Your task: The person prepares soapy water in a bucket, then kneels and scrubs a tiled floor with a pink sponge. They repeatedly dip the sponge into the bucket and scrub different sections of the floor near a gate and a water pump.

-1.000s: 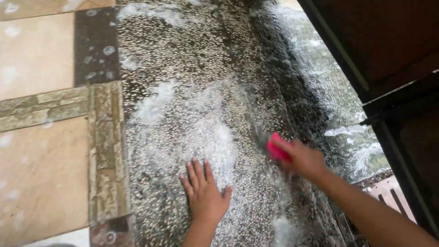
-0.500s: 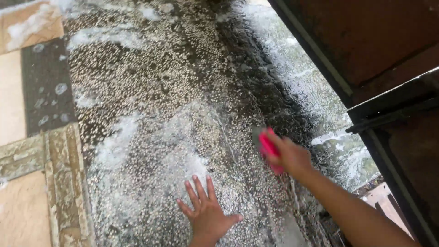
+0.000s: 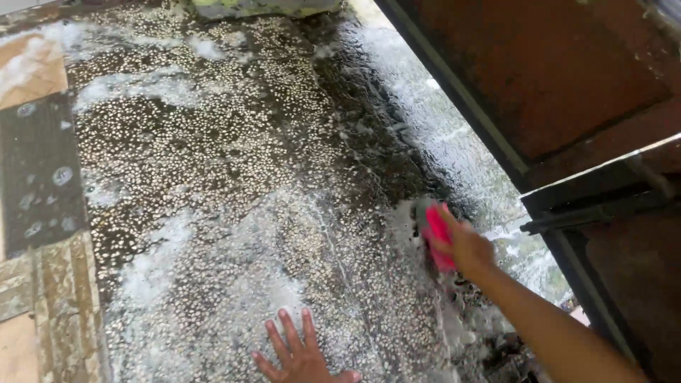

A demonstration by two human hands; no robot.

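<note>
Right hand (image 3: 468, 248) has its fingers wrapped tight around a bright pink plastic scrub brush (image 3: 438, 237), pressed down on the wet, soapy pebbled stone floor (image 3: 234, 177) — over near the floor's right edge, just beside the dark metal door frame (image 3: 461, 92). Left hand (image 3: 298, 354) lies flat on the floor at its near edge, fingers spread — white foam (image 3: 177, 234) all around.

Two bare arms in play, low in the frame.

Left hand (image 3: 298, 354) sits at the bottom edge, just left of centre, palm down, fingers (image 3: 287, 332) spread and pointing up the frame, thumb out to the right. Right arm reaches in from the lower right corner, forearm stretched diagonally up-left, and the right hand (image 3: 464, 248) at centre right is curled tight, knuckles up.
</note>
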